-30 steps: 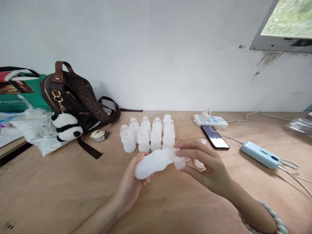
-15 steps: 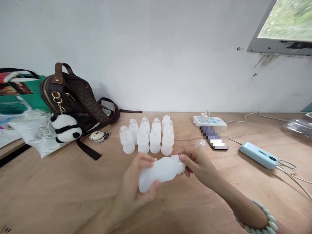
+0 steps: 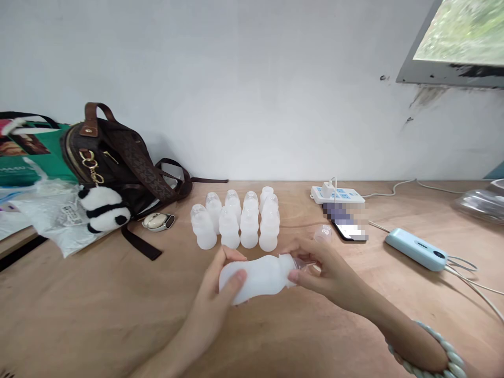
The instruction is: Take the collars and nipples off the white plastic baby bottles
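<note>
A frosted white baby bottle [image 3: 262, 277] lies tilted sideways between my hands above the table. My left hand [image 3: 224, 281] wraps round its base end, thumb on top. At the neck, my right hand [image 3: 315, 265] has its fingers closed on the white collar, and a clear teat [image 3: 301, 264] pokes out past it, partly hidden by the fingers. Beyond the hands stand several similar bottles [image 3: 249, 231] in rows, most topped with clear domed caps. Just behind my right hand, a loose clear cap [image 3: 323, 232] rests on the table.
On the left are a brown backpack [image 3: 114, 157] with a panda plush [image 3: 104, 209], a plastic bag [image 3: 59, 215] and a watch-like device [image 3: 158, 221]. To the right lie a power strip [image 3: 350, 196], a phone [image 3: 348, 228], a blue power bank [image 3: 415, 249] and cables.
My left hand's thumb has shifted onto the bottle's upper side. The bottle is more level, and the clear teat now shows beyond the collar at my right fingers.
</note>
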### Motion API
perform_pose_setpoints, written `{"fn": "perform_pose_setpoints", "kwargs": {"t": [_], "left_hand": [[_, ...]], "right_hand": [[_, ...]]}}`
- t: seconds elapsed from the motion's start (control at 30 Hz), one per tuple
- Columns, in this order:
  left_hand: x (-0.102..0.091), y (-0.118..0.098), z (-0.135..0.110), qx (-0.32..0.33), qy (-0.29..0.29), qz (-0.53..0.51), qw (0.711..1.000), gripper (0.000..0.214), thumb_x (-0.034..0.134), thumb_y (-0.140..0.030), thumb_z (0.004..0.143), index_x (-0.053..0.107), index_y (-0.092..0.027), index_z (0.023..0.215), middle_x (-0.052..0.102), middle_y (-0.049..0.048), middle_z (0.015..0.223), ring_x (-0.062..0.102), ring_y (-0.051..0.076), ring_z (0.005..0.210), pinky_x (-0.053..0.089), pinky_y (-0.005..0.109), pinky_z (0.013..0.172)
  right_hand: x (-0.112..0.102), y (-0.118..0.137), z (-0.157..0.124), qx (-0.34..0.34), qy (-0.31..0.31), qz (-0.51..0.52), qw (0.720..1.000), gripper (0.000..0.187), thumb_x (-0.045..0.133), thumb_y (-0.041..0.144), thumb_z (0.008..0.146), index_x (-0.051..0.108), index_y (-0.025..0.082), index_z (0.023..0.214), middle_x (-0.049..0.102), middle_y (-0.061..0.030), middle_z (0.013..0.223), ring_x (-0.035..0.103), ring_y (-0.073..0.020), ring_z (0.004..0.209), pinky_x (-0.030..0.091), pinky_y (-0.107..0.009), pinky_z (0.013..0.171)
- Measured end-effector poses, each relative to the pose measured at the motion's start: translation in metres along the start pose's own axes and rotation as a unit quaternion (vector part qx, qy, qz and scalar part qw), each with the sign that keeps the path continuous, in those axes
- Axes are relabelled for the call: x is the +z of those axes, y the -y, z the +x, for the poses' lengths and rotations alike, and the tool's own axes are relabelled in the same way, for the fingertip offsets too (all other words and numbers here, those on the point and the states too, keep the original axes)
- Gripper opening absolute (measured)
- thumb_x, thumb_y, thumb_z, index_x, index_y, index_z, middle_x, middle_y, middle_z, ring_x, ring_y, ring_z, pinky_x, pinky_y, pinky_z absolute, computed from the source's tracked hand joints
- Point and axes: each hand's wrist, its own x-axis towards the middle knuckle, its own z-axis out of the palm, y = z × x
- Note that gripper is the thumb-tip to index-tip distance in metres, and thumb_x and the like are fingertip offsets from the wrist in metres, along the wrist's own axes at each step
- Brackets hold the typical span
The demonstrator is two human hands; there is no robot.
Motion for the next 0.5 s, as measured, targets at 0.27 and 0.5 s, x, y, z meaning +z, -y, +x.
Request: {"fn": "perform_pose_setpoints", "kwargs": {"t": [0.27,0.5], "left_hand": [[-0.018,0.033,-0.002,0.521,0.075,0.361,0.77,0.039,0.066,-0.025,0.087,0.05,-0.027,0.122,0.07,0.014,0.107,0.068,0.025,0.083,0.059,0.041,0.07],[-0.01,0.044,0.005,0.501,0.071,0.3,0.809,0.04,0.063,-0.025,0.088,0.046,-0.027,0.124,0.068,0.0128,0.109,0.07,0.024,0.087,0.06,0.037,0.07]], "right_hand": [[0.027,-0.023,-0.016,0.181,0.081,0.358,0.913,0.041,0.068,0.056,0.083,0.044,0.024,0.074,0.028,0.0125,0.043,0.015,-0.0065,0.041,0.012,-0.027,0.046],[0.007,-0.031,-0.019,0.214,0.071,0.163,0.961,0.043,0.046,0.067,0.091,0.054,0.025,0.09,0.055,0.0037,0.052,0.047,-0.0134,0.041,0.029,-0.025,0.043]]}}
